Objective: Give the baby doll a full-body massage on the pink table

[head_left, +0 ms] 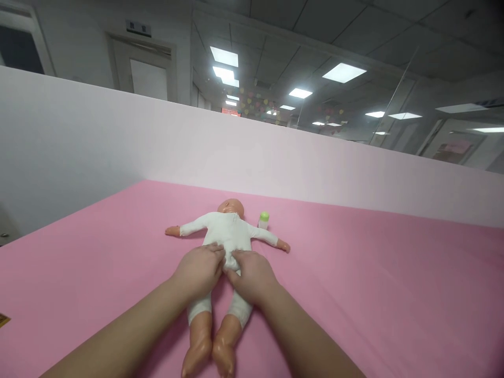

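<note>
A baby doll [226, 231] in a white cloth suit lies stretched out, its head away from me and its bare feet towards me. It appears to be face down, with its arms spread wide. My left hand [202, 268] rests on the left of its lower torso, fingers and thumb closing in on the cloth. Opposite it, my right hand [252, 273] does the same from the right side. Between the two hands the white cloth bulges a little. The fingertips are partly hidden. Beside the doll's right-hand arm stands a small bottle [263, 220] with a green cap.
A pink padded surface [354, 289] spreads under the doll. Along its far side runs a low white wall [255, 152], with glass panels above it. A yellow label [3, 319] shows at the left edge. Behind the wall is a door [148, 79].
</note>
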`<state>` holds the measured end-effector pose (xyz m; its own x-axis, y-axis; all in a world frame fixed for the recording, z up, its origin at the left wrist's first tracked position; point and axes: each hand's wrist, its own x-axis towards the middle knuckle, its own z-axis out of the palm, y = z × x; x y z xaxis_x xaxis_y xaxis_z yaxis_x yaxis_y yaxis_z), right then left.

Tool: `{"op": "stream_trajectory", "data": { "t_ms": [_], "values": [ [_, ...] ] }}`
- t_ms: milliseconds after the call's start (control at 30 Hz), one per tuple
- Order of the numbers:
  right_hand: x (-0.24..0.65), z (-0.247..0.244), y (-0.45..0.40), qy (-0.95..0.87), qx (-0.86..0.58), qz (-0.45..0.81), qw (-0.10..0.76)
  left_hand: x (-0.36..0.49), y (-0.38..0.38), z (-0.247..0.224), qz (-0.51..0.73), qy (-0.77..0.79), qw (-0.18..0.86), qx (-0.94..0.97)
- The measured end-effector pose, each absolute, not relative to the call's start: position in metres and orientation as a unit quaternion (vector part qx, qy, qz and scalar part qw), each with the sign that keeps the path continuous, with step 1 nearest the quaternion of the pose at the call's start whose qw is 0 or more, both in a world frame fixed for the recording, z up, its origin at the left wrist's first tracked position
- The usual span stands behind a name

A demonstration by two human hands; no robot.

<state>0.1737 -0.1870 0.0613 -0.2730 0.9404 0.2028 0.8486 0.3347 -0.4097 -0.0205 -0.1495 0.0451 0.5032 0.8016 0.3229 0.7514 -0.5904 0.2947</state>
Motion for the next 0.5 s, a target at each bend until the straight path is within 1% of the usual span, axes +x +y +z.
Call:
{"op": "stream_trajectory", "data": {
  "t_ms": [100, 200, 333, 500],
  "values": [
    [0.173, 0.065, -0.188, -0.800, -0.566, 0.094, 0.174, -0.017, -0.153, 0.046, 0.222, 0.454, 0.074, 0.859],
    [0.175, 0.066, -0.189, -0.807, -0.562, 0.075, 0.164, -0.015, -0.160, 0.057, 0.201, 0.468, 0.066, 0.858],
    [0.178, 0.064, -0.187, -0.807, -0.547, 0.095, 0.203, -0.015, -0.164, 0.068, 0.179, 0.472, 0.026, 0.863],
    [0.177, 0.058, -0.182, -0.783, -0.554, 0.078, 0.273, -0.018, -0.159, 0.063, 0.211, 0.460, -0.009, 0.862]
  ]
}}
